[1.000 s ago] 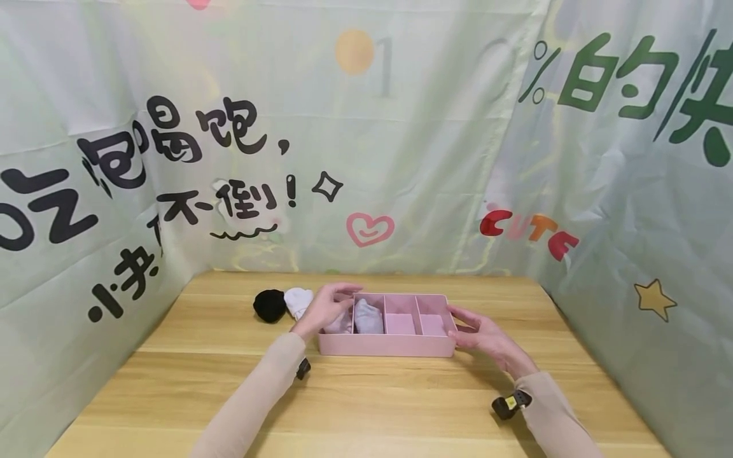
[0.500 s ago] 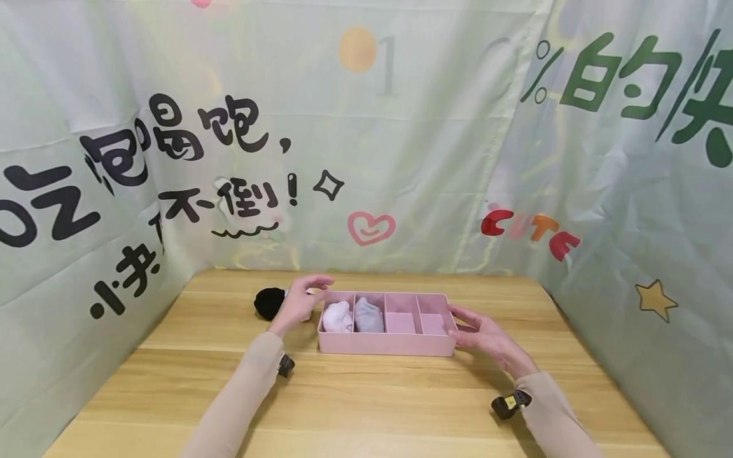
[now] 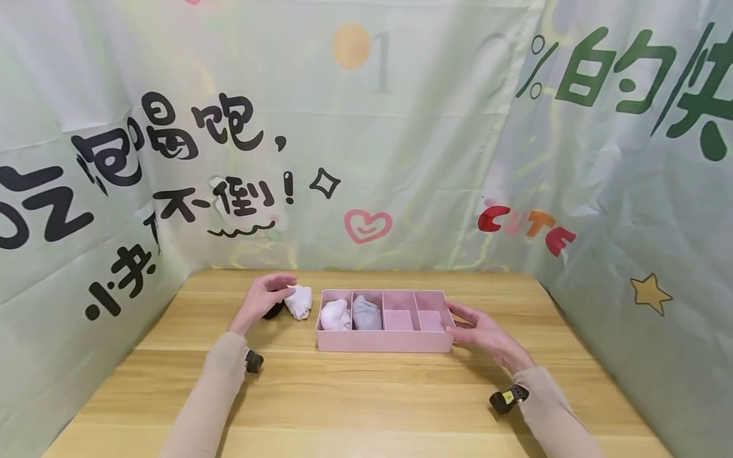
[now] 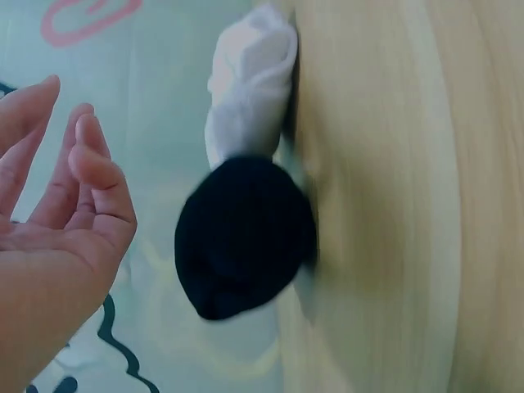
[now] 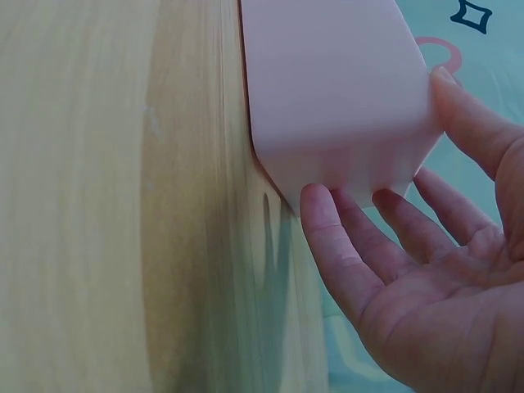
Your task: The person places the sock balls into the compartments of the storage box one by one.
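My left hand (image 3: 263, 300) hovers over the black balled-up sock (image 4: 246, 237), fingers loosely bent and holding nothing; in the head view it covers most of that sock. Right behind the black one lies a white rolled-up sock (image 3: 300, 302). The pink divided box (image 3: 383, 342) stands in the middle of the table. A pale pink sock bundle (image 3: 335, 315) fills its leftmost compartment, and a grey one (image 3: 367, 313) sits beside it. At the box's right end my right hand (image 3: 487, 337) rests its fingertips against the wall, fingers spread and relaxed.
Wooden tabletop (image 3: 355, 407) spreads out in front of the box. Printed cloth hangings (image 3: 401, 159) close off the back and both sides. The box's two right compartments show their bare pink floors.
My left hand has moved left, away from the box's leftmost compartment, uncovering the pale pink bundle there, and now reaches the black sock. My right hand has stayed at the box's end.
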{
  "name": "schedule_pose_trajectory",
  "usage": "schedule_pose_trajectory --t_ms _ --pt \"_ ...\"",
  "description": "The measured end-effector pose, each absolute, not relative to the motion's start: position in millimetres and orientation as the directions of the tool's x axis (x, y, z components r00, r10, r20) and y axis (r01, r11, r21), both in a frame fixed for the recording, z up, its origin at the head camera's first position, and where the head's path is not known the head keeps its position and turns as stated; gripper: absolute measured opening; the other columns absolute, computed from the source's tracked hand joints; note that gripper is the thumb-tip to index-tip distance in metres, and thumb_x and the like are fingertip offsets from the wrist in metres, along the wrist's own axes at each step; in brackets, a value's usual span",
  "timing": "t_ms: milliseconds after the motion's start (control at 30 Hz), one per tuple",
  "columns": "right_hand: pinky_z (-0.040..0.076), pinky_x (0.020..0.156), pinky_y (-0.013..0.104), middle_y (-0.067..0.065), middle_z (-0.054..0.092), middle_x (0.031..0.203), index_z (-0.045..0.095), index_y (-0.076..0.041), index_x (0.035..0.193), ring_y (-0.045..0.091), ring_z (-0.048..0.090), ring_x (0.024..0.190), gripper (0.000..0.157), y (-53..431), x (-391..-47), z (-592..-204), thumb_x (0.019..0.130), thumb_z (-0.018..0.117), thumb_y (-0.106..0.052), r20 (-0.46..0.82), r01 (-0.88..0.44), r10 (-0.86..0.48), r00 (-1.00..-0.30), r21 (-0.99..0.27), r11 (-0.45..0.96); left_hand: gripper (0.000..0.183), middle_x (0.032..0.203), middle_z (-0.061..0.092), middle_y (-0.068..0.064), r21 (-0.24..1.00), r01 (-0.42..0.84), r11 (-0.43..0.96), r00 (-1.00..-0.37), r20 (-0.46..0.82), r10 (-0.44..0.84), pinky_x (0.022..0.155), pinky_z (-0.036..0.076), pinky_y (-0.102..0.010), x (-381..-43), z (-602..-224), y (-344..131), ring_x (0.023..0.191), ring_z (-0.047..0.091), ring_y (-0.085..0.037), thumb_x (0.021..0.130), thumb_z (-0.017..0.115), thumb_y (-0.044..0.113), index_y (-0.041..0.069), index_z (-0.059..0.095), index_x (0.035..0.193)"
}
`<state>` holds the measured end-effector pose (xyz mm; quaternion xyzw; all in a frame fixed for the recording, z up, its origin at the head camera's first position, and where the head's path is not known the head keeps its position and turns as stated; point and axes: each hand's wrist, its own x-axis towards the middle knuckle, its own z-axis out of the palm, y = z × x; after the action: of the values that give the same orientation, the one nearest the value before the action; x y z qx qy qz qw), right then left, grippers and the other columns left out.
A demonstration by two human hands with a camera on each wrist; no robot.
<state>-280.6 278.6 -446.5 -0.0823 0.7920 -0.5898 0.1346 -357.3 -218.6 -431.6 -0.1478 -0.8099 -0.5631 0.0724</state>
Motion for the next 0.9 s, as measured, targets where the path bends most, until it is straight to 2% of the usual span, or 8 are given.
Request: schedule_pose_trajectory --t_ms 100,167,267,333,400,500,667,900 --pt "0.049 0.101 0.046 0.020 0.023 0.161 0.027 -0.009 0.155 0.045 0.030 0.142 0.074 279.0 -281.5 -445.2 0.093 0.067 -0.016 -0.113 0.027 -0.293 -0.949 -0.959 0.281 0.035 0.120 0.066 -0.025 0.905 0.292 0.310 -0.956 0.265 0.127 0.079 0.051 -0.017 -357.4 -430.5 -231.2 0.094 0.063 -0.006 0.089 0.070 0.006 -0.003 0.064 0.122" --pt "0.048 0.101 0.046 0.020 0.022 0.161 0.027 -0.009 0.155 0.045 0.030 0.142 0.074 279.0 -281.3 -443.4 0.093 0.067 -0.016 -0.108 0.024 -0.298 -0.948 -0.962 0.271 0.038 0.118 0.068 -0.018 0.912 0.278 0.300 -0.960 0.258 0.105 0.080 0.050 -0.016 -357.6 -429.4 -238.8 0.096 0.063 -0.007 0.089 0.072 0.007 -0.004 0.063 0.124" --pt "0.048 0.102 0.048 0.022 0.021 0.161 0.026 -0.007 0.155 0.047 0.029 0.142 0.075 278.9 -280.8 -441.6 0.093 0.067 -0.015 -0.099 0.014 -0.312 -0.945 -0.965 0.263 0.042 0.114 0.071 -0.001 0.912 0.284 0.296 -0.959 0.271 0.086 0.081 0.049 -0.015 -357.5 -430.0 -251.6 0.105 0.063 -0.014 0.088 0.073 0.012 -0.003 0.062 0.127" --pt "0.048 0.102 0.047 0.022 0.021 0.160 0.026 -0.006 0.155 0.047 0.028 0.143 0.075 278.4 -280.3 -441.3 0.093 0.067 -0.015 -0.100 0.015 -0.313 -0.945 -0.965 0.262 0.045 0.109 0.070 0.011 0.910 0.290 0.297 -0.957 0.282 0.069 0.082 0.048 -0.013 -356.7 -431.7 -259.3 0.108 0.062 -0.014 0.088 0.074 0.013 -0.002 0.061 0.128" --pt "0.048 0.101 0.046 0.022 0.022 0.160 0.026 -0.006 0.155 0.046 0.028 0.143 0.075 277.6 -279.9 -441.9 0.092 0.068 -0.015 -0.105 0.021 -0.306 -0.946 -0.964 0.267 0.045 0.108 0.070 0.014 0.913 0.292 0.285 -0.956 0.290 0.048 0.082 0.048 -0.013 -355.4 -434.3 -266.4 0.108 0.062 -0.014 0.088 0.074 0.011 -0.003 0.061 0.128" --pt "0.049 0.100 0.044 0.023 0.023 0.160 0.026 -0.006 0.155 0.047 0.028 0.143 0.076 277.3 -279.0 -442.0 0.092 0.068 -0.016 -0.108 0.023 -0.302 -0.947 -0.962 0.271 0.047 0.112 0.070 0.009 0.916 0.274 0.292 -0.960 0.281 0.021 0.083 0.047 -0.012 -353.3 -435.8 -271.5 0.108 0.062 -0.012 0.087 0.075 0.012 -0.003 0.060 0.129" --pt "0.049 0.100 0.044 0.024 0.023 0.159 0.026 -0.006 0.155 0.047 0.028 0.142 0.076 277.9 -279.2 -442.6 0.092 0.068 -0.015 -0.101 0.017 -0.299 -0.949 -0.963 0.270 0.050 0.132 0.062 -0.015 0.910 0.234 0.342 -0.968 0.250 -0.002 0.089 0.043 -0.016 -354.6 -437.3 -276.4 0.121 0.052 -0.026 0.086 0.076 0.018 0.000 0.060 0.130" --pt "0.050 0.100 0.043 0.020 0.024 0.160 0.029 -0.009 0.154 0.045 0.029 0.143 0.073 279.0 -279.5 -446.3 0.092 0.068 -0.014 -0.117 0.041 -0.274 -0.955 -0.962 0.269 0.055 0.143 0.050 -0.021 0.904 0.160 0.396 -0.987 0.159 0.034 0.104 0.037 -0.044 -361.9 -444.5 -280.7 0.135 0.037 -0.040 0.087 0.075 0.014 -0.001 0.055 0.136"
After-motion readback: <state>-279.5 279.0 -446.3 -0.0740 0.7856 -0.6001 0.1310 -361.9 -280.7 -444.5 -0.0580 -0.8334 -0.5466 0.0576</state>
